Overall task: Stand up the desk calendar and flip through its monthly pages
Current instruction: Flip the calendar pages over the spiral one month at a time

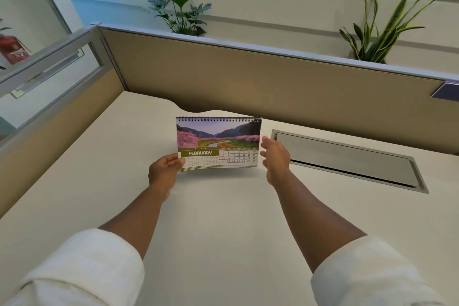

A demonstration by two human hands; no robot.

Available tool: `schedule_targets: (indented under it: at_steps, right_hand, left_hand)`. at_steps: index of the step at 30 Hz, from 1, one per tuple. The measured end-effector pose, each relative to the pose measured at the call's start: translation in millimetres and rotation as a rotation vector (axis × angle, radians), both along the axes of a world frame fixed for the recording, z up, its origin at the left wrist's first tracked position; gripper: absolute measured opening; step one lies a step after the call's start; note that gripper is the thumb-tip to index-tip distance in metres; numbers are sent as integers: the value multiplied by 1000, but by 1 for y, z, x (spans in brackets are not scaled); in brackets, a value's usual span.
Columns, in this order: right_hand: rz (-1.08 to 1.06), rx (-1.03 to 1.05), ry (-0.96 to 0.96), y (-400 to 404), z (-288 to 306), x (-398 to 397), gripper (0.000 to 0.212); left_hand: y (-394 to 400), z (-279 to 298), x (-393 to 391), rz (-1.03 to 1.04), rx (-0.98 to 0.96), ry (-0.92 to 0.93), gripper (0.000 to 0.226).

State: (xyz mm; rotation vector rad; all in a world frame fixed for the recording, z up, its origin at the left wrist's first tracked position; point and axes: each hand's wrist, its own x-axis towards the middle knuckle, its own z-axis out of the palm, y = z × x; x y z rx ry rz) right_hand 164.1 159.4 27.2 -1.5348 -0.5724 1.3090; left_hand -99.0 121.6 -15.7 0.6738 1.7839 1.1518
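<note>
A spiral-bound desk calendar [218, 143] stands upright on the white desk [223, 218], spiral at the top. Its front page shows FEBRUARY under a picture of pink trees, a river and hills. My left hand [165, 169] pinches the calendar's lower left corner, thumb on the front of the page. My right hand [274, 155] hovers just off the calendar's right edge, fingers spread and holding nothing. I cannot tell whether its fingertips touch the edge.
A grey cable hatch [347, 159] is set into the desk right of the calendar. A beige partition [248, 74] walls the far side and the left. Potted plants [181, 7] stand behind it under the window.
</note>
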Motion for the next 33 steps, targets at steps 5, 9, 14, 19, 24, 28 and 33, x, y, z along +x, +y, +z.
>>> schedule_targets:
  at_steps: [5, 9, 14, 19, 24, 28, 33]
  right_hand:
    - [94, -59, -236, -7, -18, 4, 7]
    - [168, -77, -302, -9, -21, 5, 29]
    - [217, -36, -335, -11, -23, 8, 13]
    - [297, -24, -200, -16, -21, 10, 13]
    - [383, -40, -99, -17, -17, 10, 10]
    - [409, -32, 30, -17, -10, 10, 20]
    - [423, 9, 195, -15, 0, 10, 34]
  left_hand:
    - [0, -2, 0, -19, -8, 18, 26]
    - [0, -2, 2, -17, -7, 17, 29]
    - [-1, -1, 3, -27, -8, 21, 29]
    - [-4, 4, 7, 14, 6, -27, 21]
    - [-2, 8, 7, 37, 0, -126, 57]
    - [-5, 9, 8, 61, 6, -172, 65]
    - [-7, 9, 12, 107, 5, -193, 63]
